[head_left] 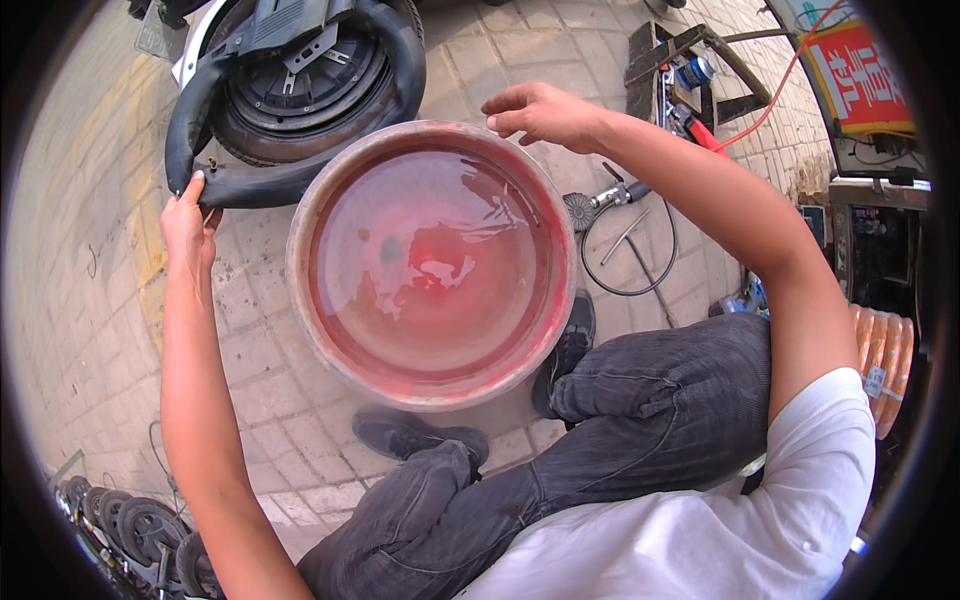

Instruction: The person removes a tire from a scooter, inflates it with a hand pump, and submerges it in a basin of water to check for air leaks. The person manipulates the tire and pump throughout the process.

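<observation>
Between my knees and the wheel stands a round red basin [305,230] of water with a worn, pale rim. Beyond it, at the far left, a black inflated inner tube [250,187] hangs around a wheel [290,95] with a dark hub. My left hand [190,222] grips the tube's near-left bend, thumb on top, close to a small brass valve [212,163]. My right hand [540,115] is above the basin's far-right rim; its fingers are loosely bent and apart, with nothing in them. Whether it touches the rim I cannot tell.
Right of the basin, an air hose tool [612,193] with a looped black hose lies on the paving. A tool rack [690,75] with a blue can stands at the far right. Coiled orange hose [882,350] sits right of me. Several small wheels [150,525] are at the lower left.
</observation>
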### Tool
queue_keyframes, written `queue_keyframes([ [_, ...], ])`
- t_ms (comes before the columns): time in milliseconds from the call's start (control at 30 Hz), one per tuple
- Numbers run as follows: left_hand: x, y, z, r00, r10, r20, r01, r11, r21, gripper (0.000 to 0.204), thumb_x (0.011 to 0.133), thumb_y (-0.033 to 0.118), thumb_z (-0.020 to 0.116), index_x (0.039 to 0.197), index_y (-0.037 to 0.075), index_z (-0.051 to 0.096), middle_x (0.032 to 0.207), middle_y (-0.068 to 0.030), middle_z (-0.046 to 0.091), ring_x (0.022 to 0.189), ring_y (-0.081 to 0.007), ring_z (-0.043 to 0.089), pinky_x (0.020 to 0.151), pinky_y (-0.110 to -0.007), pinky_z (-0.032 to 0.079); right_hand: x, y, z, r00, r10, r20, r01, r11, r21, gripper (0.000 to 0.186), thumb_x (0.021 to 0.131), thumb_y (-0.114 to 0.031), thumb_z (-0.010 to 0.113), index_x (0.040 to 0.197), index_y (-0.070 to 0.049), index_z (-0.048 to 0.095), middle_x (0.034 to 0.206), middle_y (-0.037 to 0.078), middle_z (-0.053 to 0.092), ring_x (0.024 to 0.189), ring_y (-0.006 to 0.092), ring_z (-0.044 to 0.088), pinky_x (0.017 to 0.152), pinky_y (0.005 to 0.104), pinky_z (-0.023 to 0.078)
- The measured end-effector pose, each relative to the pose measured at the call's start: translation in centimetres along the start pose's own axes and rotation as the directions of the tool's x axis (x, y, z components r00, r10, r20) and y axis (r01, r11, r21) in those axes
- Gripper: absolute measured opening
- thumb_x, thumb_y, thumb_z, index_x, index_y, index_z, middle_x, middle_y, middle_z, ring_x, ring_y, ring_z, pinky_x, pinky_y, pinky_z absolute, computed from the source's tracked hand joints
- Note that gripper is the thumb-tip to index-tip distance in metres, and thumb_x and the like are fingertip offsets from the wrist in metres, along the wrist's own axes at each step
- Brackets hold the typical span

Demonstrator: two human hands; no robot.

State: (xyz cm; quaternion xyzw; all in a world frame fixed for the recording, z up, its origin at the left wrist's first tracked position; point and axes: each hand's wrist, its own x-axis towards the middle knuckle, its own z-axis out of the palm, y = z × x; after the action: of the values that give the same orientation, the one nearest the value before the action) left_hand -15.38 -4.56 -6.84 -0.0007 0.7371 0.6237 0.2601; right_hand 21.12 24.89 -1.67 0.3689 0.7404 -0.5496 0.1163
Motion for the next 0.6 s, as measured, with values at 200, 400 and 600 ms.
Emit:
queue_keyframes([
  [200, -3.7, 6.7, 2.2, 0.991, 0.064, 0.115, -0.033, 0.967, -0.251, 0.026, 0.089, 0.021, 0.071, 0.108, 0.007, 0.061, 0.102, -0.0041, 0.063, 0.091, -0.0167, 0.060, 0.078, -0.033, 0.048, 0.8, 0.3, 1.4, 0.972, -0.228, 0.051, 0.216, 0.798, -0.563, 0.039, 0.083, -0.023, 0.067, 0.113, 0.000, 0.067, 0.106, 0.019, 0.069, 0.099, 0.0283, 0.067, 0.082, 0.0403, 0.052],
  [400, 0.7, 14.1, -0.5, 0.944, 0.145, 0.297, 0.070, 0.789, -0.610, 0.018, 0.092, 0.003, 0.062, 0.105, -0.006, 0.055, 0.101, -0.0121, 0.064, 0.087, -0.0200, 0.065, 0.073, -0.025, 0.058, -0.5, 6.3, 5.6, 0.793, -0.447, 0.414, 0.458, -0.011, -0.889, 0.016, 0.078, -0.020, 0.064, 0.090, -0.011, 0.071, 0.096, 0.006, 0.061, 0.091, 0.0238, 0.059, 0.084, 0.0393, 0.046],
  [600, -2.5, 13.2, 1.5, 0.907, 0.130, 0.400, 0.128, 0.820, -0.557, 0.019, 0.093, 0.004, 0.062, 0.106, -0.007, 0.054, 0.102, -0.0135, 0.063, 0.088, -0.0208, 0.066, 0.071, -0.024, 0.059, 0.3, 8.2, 6.2, 0.730, -0.429, 0.532, 0.456, -0.274, -0.847, 0.014, 0.077, -0.020, 0.060, 0.085, -0.013, 0.070, 0.089, 0.002, 0.058, 0.091, 0.0192, 0.053, 0.085, 0.0352, 0.040],
])
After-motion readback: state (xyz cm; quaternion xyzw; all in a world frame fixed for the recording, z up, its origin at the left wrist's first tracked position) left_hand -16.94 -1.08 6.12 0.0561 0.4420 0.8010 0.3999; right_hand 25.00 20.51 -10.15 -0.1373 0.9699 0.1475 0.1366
